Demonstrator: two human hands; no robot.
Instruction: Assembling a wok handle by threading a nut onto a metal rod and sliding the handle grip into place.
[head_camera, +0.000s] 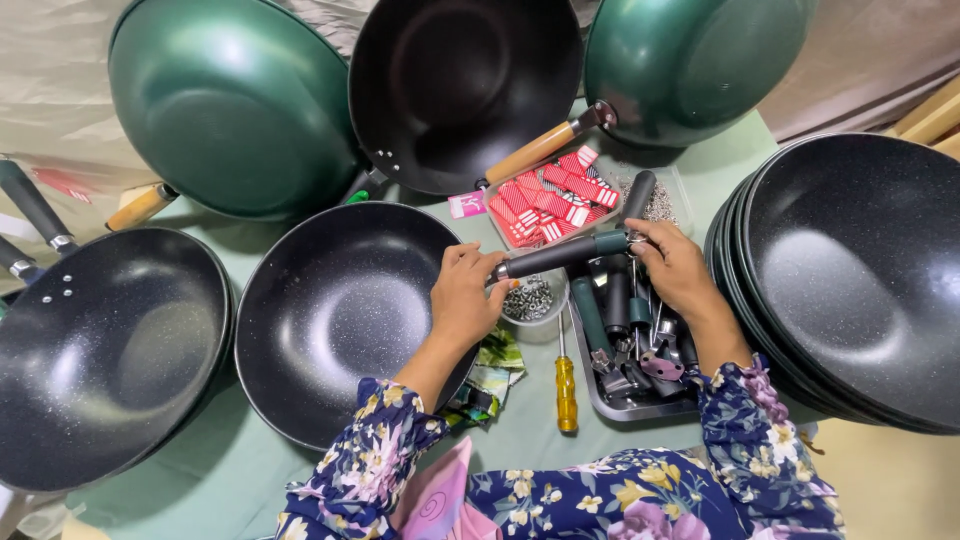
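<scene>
My left hand (462, 295) and my right hand (676, 262) together hold a dark pan handle (560, 255) level above the table. The left hand grips its metal end by the rim of a black speckled wok (330, 310). The right hand grips the handle's green-banded far end. Under the handle sits a small clear bowl of screws (530, 298). A metal tray (620, 405) with several more dark handles lies below my right hand.
A yellow-handled screwdriver (566, 390) lies beside the tray. A clear box of red and white tags (555, 200) sits behind the handle. Black woks are stacked at right (850, 280) and left (105, 350). Green woks (230, 105) lean at the back.
</scene>
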